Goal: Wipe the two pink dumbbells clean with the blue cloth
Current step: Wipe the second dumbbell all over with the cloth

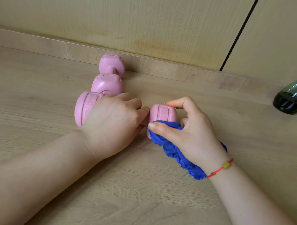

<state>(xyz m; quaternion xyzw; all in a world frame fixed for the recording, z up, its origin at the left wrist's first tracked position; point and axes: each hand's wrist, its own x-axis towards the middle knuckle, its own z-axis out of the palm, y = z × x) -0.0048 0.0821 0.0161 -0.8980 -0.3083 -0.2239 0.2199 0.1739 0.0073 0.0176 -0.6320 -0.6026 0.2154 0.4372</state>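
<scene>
Pink dumbbell: left hand grips its bar; right hand, clutching blue cloth, should circle the 3 o'clock head.

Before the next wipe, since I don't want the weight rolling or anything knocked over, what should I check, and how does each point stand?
1. The left hand grips the handle of the near pink flat-sided dumbbell: ok.
2. The crumpled blue cloth lies between the right hand and that dumbbell's right head: ok.
3. The cloth covers the whole right head: not ok, its top is bare.
4. The second pink dumbbell behind lies clear of the near one: cannot tell, they overlap in view.
5. The green plastic spray bottle stands well away from both hands, at the far right: ok.
</scene>
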